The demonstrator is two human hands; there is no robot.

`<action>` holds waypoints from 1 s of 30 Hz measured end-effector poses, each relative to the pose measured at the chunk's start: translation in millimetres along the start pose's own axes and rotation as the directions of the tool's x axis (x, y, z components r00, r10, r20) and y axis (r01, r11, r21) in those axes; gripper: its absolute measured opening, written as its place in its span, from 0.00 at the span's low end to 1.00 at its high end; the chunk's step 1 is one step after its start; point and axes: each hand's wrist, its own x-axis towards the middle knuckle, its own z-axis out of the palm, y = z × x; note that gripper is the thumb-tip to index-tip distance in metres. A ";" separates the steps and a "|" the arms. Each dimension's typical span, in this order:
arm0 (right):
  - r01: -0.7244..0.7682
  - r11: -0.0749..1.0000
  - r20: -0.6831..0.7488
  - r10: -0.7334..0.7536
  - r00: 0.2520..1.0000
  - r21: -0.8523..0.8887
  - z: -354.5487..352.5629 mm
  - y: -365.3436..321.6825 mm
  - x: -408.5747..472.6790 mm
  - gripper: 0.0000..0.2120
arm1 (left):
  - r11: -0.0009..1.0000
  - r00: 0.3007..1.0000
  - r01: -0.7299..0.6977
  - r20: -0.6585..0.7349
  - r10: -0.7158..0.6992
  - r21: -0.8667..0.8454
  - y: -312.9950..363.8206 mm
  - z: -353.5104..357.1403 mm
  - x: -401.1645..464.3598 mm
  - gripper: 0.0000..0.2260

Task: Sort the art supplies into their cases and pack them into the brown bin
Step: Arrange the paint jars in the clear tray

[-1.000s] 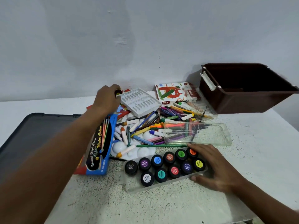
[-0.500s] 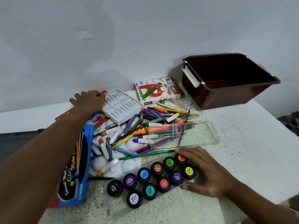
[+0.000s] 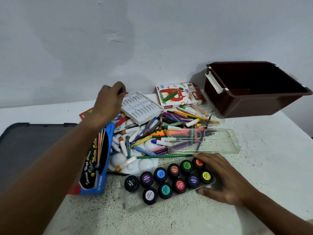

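Right hand point(image 3: 225, 178) grips the paint tray's point(image 3: 133, 205) right end near the worktop point(image 3: 264, 167) front, unmoved. Left hand point(image 3: 108, 100), fingers curled on something dark, has lifted off the pile point(image 3: 162, 133). Bin point(image 3: 254, 102) stands far right, bare worktop before it.

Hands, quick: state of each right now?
Left hand: fingers curled at the pile's far edge; contents cannot be told.
Right hand: holds the poster paint tray.
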 end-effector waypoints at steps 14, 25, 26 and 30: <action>0.085 0.995 -0.094 -0.081 0.992 0.044 -0.6 -9.4 -3.4 0.36 | 0.981 0.970 0.035 0.245 0.013 -0.191 62.0 -59.6 -194.2 0.16; 0.031 0.998 -0.093 -0.036 0.995 -0.056 0.8 -14.0 -13.0 0.39 | 0.988 0.949 -0.104 0.285 0.132 -0.114 59.0 -37.5 -245.6 0.19; 0.026 0.998 -0.096 -0.032 0.995 -0.057 0.7 -14.9 -14.2 0.38 | 0.986 0.951 -0.108 0.275 0.139 -0.125 58.2 -37.4 -247.0 0.19; 0.025 0.997 -0.096 -0.031 0.995 -0.067 1.2 -16.8 -16.1 0.39 | 0.978 0.951 -0.133 0.257 0.171 -0.160 55.0 -35.5 -250.0 0.19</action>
